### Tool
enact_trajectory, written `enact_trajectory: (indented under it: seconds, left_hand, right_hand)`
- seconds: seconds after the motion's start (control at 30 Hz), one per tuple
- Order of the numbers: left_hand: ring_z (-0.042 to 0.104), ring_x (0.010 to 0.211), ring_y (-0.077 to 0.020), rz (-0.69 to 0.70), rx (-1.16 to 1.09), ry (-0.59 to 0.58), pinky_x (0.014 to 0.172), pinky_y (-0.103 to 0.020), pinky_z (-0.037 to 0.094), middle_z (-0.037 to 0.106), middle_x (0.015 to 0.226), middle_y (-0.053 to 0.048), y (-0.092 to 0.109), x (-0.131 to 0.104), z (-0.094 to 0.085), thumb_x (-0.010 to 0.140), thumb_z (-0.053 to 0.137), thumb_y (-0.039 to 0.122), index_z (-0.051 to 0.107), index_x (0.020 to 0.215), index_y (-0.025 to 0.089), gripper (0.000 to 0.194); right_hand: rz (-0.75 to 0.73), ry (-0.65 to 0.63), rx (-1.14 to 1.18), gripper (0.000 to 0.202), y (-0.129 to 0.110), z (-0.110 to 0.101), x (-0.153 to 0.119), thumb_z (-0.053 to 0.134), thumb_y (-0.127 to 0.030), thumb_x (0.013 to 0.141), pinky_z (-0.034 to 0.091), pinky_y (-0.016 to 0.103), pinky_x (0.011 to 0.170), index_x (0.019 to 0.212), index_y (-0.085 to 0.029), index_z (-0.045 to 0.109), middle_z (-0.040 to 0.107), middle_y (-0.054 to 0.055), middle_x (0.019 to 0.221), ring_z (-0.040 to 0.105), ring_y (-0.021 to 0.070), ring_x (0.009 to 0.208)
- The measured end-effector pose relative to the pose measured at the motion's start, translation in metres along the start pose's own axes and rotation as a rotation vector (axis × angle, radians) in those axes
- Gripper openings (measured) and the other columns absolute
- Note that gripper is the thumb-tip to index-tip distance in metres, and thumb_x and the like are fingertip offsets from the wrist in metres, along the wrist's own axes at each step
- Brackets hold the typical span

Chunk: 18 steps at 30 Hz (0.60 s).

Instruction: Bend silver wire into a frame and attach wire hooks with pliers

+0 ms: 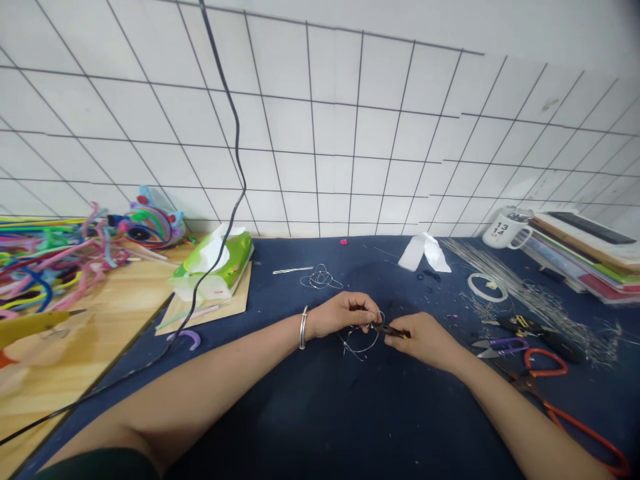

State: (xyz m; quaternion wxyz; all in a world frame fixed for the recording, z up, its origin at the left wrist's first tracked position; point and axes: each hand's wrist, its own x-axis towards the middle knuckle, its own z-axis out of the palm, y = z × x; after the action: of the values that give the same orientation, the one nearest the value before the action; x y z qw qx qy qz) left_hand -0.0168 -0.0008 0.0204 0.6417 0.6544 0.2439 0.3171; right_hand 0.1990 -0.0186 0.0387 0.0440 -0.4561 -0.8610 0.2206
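My left hand (pixel 350 311) pinches a bent wire piece (pixel 367 348) made of thin silvery loops, just above the dark blue mat. Gripped in my right hand (pixel 423 340) is a pair of small dark pliers (pixel 391 330), their jaws meeting the wire close to my left fingertips. Whether the jaws are closed on the wire is too small to tell. Behind my hands lies another looped wire shape (pixel 321 277), with a short bundle of straight pieces (pixel 293 271) beside it.
To the right lie large red-handled scissors (pixel 545 363), purple snips (pixel 505 345), a wire coil (pixel 487 287) and many loose wires (pixel 530 293). A mug (pixel 503 230) stands behind them. On the left are a tissue pack (pixel 215 263), a yellow glue gun (pixel 30 327) and pipe cleaners (pixel 55 260). A black cable (pixel 235 127) hangs in front.
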Motion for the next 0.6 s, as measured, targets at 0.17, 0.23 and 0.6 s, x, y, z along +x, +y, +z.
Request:
enact_trajectory:
  seconds: [0.17, 0.23, 0.6]
  left_hand:
    - [0.051, 0.063, -0.0087, -0.007, 0.062, -0.007, 0.061, -0.023, 0.041, 0.058, 0.08, -0.005, -0.001, 0.0008, -0.0009, 0.076, 0.056, 0.031, 0.06, 0.083, 0.012, 0.02]
    - [0.05, 0.065, -0.0092, 0.013, 0.107, 0.003, 0.063, -0.023, 0.041, 0.056, 0.077, -0.004, -0.0004, 0.0012, -0.0007, 0.075, 0.057, 0.031, 0.061, 0.08, 0.012, 0.021]
    - [0.041, 0.057, -0.0064, -0.002, 0.078, 0.009, 0.055, -0.021, 0.035, 0.046, 0.071, 0.001, -0.0055, 0.0034, -0.0008, 0.074, 0.058, 0.034, 0.057, 0.075, 0.011, 0.022]
  right_hand:
    - [-0.001, 0.0, -0.047, 0.023, -0.0002, -0.0001, 0.0008, 0.048, -0.039, 0.077, 0.023, 0.021, 0.05, 0.066, -0.02, 0.056, 0.054, -0.003, 0.058, 0.046, 0.0097, 0.054]
    - [-0.004, -0.003, -0.059, 0.023, 0.0002, 0.0011, 0.0016, 0.048, -0.039, 0.077, 0.023, 0.021, 0.05, 0.067, -0.021, 0.057, 0.055, -0.003, 0.059, 0.046, 0.0098, 0.055]
    - [0.03, -0.014, -0.031, 0.026, 0.0015, 0.0057, 0.0035, 0.047, -0.041, 0.077, 0.021, 0.021, 0.048, 0.064, -0.019, 0.056, 0.052, -0.002, 0.058, 0.043, 0.0092, 0.053]
